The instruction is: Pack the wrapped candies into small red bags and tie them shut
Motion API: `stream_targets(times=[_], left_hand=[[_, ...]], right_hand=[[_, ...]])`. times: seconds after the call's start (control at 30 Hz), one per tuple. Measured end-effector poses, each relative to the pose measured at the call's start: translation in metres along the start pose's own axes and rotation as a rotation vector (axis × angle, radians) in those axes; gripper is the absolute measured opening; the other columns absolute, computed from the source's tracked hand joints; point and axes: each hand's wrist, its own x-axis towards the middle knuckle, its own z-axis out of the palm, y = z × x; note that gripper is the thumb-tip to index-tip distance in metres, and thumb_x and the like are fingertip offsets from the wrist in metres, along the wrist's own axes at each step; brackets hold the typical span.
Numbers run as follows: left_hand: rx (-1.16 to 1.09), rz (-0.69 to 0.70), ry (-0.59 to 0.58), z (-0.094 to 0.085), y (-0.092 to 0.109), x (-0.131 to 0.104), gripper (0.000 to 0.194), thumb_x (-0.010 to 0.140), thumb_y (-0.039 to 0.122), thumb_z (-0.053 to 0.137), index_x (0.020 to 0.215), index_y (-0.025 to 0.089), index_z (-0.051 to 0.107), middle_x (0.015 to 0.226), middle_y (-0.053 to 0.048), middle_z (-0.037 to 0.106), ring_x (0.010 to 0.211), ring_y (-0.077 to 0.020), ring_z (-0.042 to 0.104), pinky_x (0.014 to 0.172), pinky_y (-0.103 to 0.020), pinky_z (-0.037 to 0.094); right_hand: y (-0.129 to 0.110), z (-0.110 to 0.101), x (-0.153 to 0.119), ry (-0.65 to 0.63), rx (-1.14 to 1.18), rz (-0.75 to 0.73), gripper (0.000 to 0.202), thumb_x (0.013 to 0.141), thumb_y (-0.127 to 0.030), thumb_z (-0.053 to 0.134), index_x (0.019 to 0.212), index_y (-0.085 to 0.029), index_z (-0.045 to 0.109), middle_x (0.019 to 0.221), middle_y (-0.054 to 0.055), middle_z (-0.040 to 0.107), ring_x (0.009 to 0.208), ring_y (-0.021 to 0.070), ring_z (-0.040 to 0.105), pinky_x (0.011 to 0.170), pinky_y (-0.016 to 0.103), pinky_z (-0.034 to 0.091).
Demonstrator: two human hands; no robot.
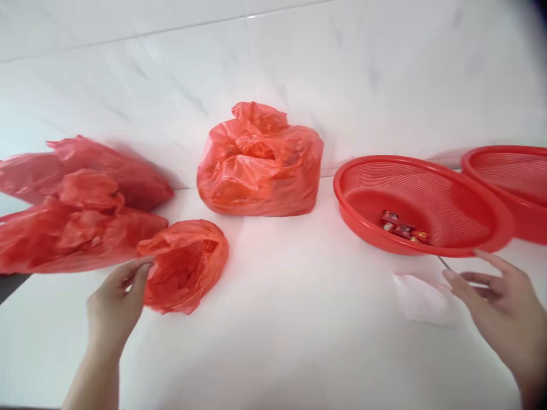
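1. Red open bag (209, 270), 8 o'clock: left hand's (117, 296) fingers pinch its edge.
2. Basket (363, 219), 3 o'clock, holding small packets (403, 230): right hand (504, 307) at its near rim; cannot tell whether its fingers pinch anything.
3. Bunched bag (260, 176), 12 o'clock.

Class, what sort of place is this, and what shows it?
Probably a kitchen or similar workspace: a pale counter, a marble-look wall behind it, and red colander-like baskets.
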Motion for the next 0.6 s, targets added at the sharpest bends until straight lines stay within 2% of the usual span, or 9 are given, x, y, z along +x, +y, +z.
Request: stream_targets(times=[0.07,0.13,0.23,0.33,0.43,0.5,0.6], left_hand=[[0.013,0.013,-0.039,0.005,-0.004,0.003,0.024,0.081,0.039,0.057,0.099,0.028,0.070,0.104,0.000,0.075,0.091,-0.0227,0.069,0.086,-0.036,0.052],[0.025,0.061,-0.111,0.016,-0.008,0.008,0.025,0.081,0.036,0.057,0.098,0.025,0.070,0.107,-0.003,0.073,0.093,-0.0235,0.067,0.089,-0.037,0.050],[0.022,0.113,-0.242,0.038,-0.012,0.012,0.028,0.073,0.037,0.066,0.095,0.021,0.072,0.109,-0.010,0.071,0.097,-0.0297,0.064,0.089,-0.043,0.049],[-0.021,0.114,-0.316,0.053,-0.016,0.013,0.037,0.063,0.038,0.077,0.095,0.020,0.074,0.106,-0.013,0.070,0.099,-0.0347,0.061,0.084,-0.045,0.048],[-0.117,0.079,-0.307,0.055,-0.017,0.012,0.020,0.064,0.031,0.076,0.082,0.020,0.074,0.092,-0.008,0.072,0.091,-0.0308,0.062,0.079,-0.039,0.047],[-0.205,0.023,-0.260,0.049,-0.017,0.011,0.012,0.066,0.030,0.075,0.074,0.021,0.073,0.081,-0.005,0.071,0.080,-0.0264,0.062,0.075,-0.037,0.047],[-0.392,-0.090,-0.157,0.036,-0.012,0.008,0.017,0.066,0.037,0.077,0.075,0.023,0.073,0.079,-0.003,0.070,0.073,-0.0216,0.062,0.072,-0.033,0.048]], right_hand=[[-0.008,0.009,-0.020,-0.122,0.098,0.077,0.065,0.069,-0.056,0.076,0.127,-0.039,0.053,0.087,0.012,0.067,0.069,0.0263,0.065,0.057,0.042,0.051],[-0.024,0.025,-0.041,-0.245,0.138,0.045,0.058,0.072,-0.056,0.072,0.123,-0.036,0.053,0.089,0.010,0.066,0.077,0.0263,0.066,0.067,0.043,0.052],[-0.057,0.055,-0.067,-0.441,0.069,-0.112,0.045,0.081,-0.054,0.063,0.118,-0.029,0.054,0.091,0.007,0.064,0.081,0.0231,0.065,0.072,0.038,0.053],[-0.093,0.082,-0.088,-0.723,-0.005,-0.299,0.031,0.089,-0.048,0.055,0.109,-0.025,0.058,0.090,0.004,0.064,0.080,0.0181,0.064,0.067,0.030,0.053],[-0.127,0.109,-0.107,-0.969,-0.029,-0.502,0.020,0.093,-0.037,0.052,0.105,-0.025,0.061,0.089,0.003,0.065,0.079,0.0157,0.063,0.067,0.028,0.052],[-0.149,0.132,-0.121,-1.025,0.019,-0.660,0.017,0.093,-0.031,0.053,0.104,-0.023,0.063,0.091,0.003,0.066,0.083,0.0163,0.063,0.075,0.031,0.052],[-0.180,0.174,-0.148,-0.982,0.103,-0.928,0.021,0.091,-0.026,0.055,0.110,-0.020,0.065,0.103,0.008,0.066,0.097,0.0207,0.060,0.085,0.035,0.051]])
